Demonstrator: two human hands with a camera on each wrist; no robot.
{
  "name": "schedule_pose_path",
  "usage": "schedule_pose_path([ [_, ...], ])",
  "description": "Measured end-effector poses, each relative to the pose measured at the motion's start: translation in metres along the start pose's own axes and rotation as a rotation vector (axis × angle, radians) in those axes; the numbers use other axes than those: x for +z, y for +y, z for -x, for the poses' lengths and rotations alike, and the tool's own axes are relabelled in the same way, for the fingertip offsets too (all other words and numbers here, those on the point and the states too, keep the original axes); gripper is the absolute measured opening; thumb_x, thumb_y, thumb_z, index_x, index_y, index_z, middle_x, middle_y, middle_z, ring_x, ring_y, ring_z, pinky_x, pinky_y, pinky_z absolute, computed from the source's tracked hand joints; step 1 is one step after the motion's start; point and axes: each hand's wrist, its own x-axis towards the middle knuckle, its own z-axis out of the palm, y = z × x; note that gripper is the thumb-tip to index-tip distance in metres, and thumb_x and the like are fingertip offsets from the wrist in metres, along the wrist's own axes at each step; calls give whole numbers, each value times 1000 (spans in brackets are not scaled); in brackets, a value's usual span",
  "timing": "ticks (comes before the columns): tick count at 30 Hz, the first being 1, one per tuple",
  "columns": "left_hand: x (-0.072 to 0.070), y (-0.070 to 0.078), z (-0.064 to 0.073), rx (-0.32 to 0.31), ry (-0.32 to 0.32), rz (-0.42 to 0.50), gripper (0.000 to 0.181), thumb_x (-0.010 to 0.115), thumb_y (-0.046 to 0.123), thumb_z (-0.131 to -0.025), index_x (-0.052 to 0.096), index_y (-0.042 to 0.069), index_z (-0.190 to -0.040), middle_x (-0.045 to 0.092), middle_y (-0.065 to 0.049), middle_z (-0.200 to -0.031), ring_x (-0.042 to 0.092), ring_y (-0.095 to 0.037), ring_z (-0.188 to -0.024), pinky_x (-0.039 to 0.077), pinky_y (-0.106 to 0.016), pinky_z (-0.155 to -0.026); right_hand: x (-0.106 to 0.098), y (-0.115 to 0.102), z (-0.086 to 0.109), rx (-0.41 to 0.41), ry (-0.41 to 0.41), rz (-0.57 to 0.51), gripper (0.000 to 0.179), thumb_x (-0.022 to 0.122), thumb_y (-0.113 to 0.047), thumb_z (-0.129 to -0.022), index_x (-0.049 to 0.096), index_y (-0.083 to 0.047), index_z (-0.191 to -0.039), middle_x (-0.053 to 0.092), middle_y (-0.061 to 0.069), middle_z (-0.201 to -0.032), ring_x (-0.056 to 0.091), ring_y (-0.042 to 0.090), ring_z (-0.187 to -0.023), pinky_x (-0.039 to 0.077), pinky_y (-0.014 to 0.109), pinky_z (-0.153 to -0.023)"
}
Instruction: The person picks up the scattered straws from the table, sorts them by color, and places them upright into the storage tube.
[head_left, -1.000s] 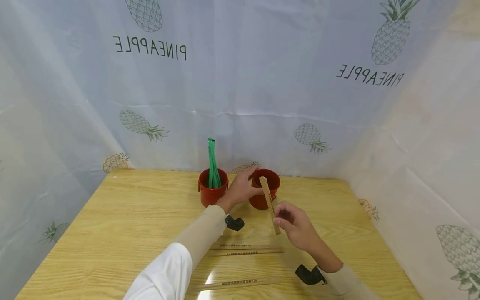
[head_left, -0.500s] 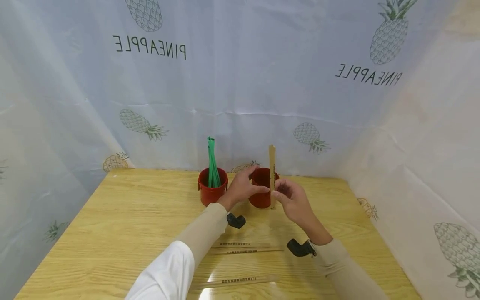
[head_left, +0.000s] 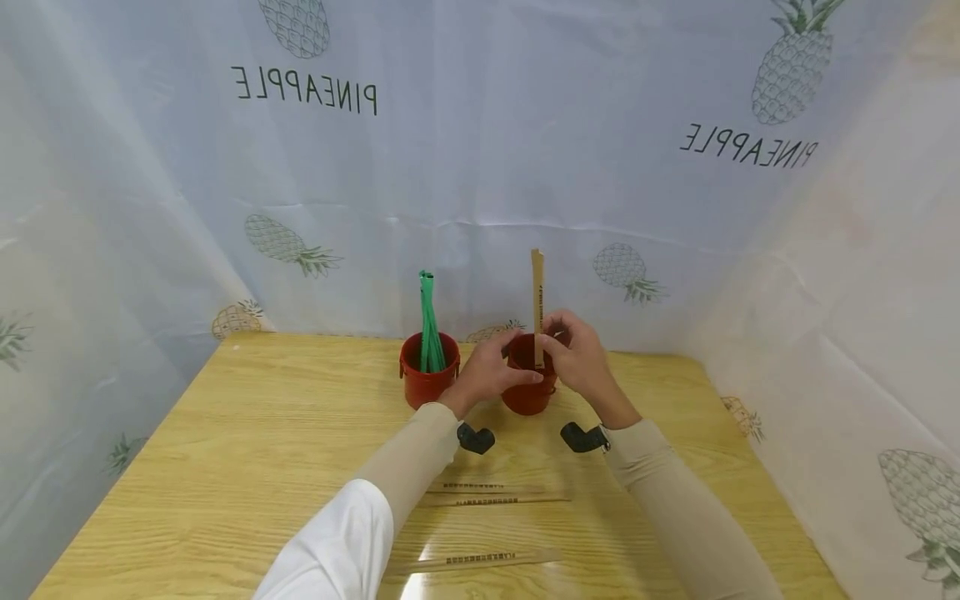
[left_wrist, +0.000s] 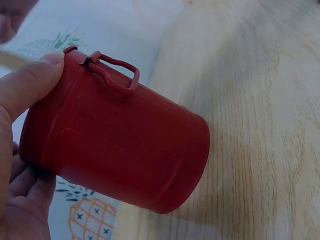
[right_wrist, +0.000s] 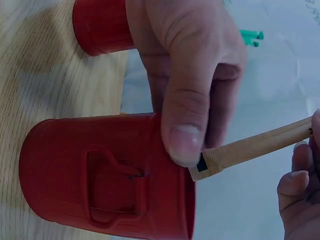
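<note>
At the back of the table stands a small red bucket (head_left: pixel 527 400), its wire handle (left_wrist: pixel 117 75) showing in the left wrist view. My left hand (head_left: pixel 487 371) grips this bucket near its rim, thumb (left_wrist: pixel 35 82) on one side and fingers on the other. Between thumb and fingertips, my right hand (head_left: pixel 583 357) pinches a slim brown paper-wrapped straw (head_left: pixel 537 292) with dark print. The straw stands nearly upright, and its lower end (right_wrist: pixel 202 170) is right at the bucket's mouth. The bucket's inside is mostly hidden.
Left of my left hand, a second red bucket (head_left: pixel 427 387) holds a bundle of green-wrapped sticks (head_left: pixel 429 325). Several brown paper-wrapped straws (head_left: pixel 480 560) lie across the front of the wooden table (head_left: pixel 247 467). A pineapple-print curtain (head_left: pixel 480 167) hangs close behind the table.
My right hand has moved away from me and up, turning the tilted straw upright and bringing it over the bucket's mouth. My left hand stays on the bucket.
</note>
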Motion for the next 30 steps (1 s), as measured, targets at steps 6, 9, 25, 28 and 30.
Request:
schedule_pose_path([
  [6,0,-1,-1,3,-5,2,78,86,36,-86,51,18,-153,63,-4,-147,57,-27,-141,53,-48,-113,14,15,-8,19,-32,52,6,64,2,-99,63,2,-105,67,20,-99,64,30,-87,55,29,-77],
  [9,0,-1,-1,11,1,-10,71,86,35,-86,55,17,-148,63,-5,-146,56,-28,-142,53,-48,-113,21,20,-6,15,-66,87,8,65,2,-99,64,1,-107,68,19,-100,65,29,-87,56,33,-77],
  [25,-2,-2,1,-43,10,52,67,86,31,-87,58,13,-145,65,-5,-142,58,-29,-138,58,-48,-106,17,19,50,-63,78,151,8,78,-3,-90,75,-5,-97,71,8,-86,59,16,-73,49,27,-63],
  [28,-2,-2,-1,-45,17,34,68,87,32,-86,59,12,-144,66,-5,-142,58,-29,-138,57,-48,-107,20,17,82,-1,57,114,10,81,-4,-88,77,-12,-93,71,0,-82,55,9,-72,46,23,-62],
  [30,-2,-2,-2,-41,17,23,69,88,33,-85,59,11,-144,65,-6,-144,58,-29,-138,56,-48,-109,24,17,103,61,9,68,13,81,-3,-87,78,-15,-91,71,-3,-81,54,6,-71,46,22,-62],
])
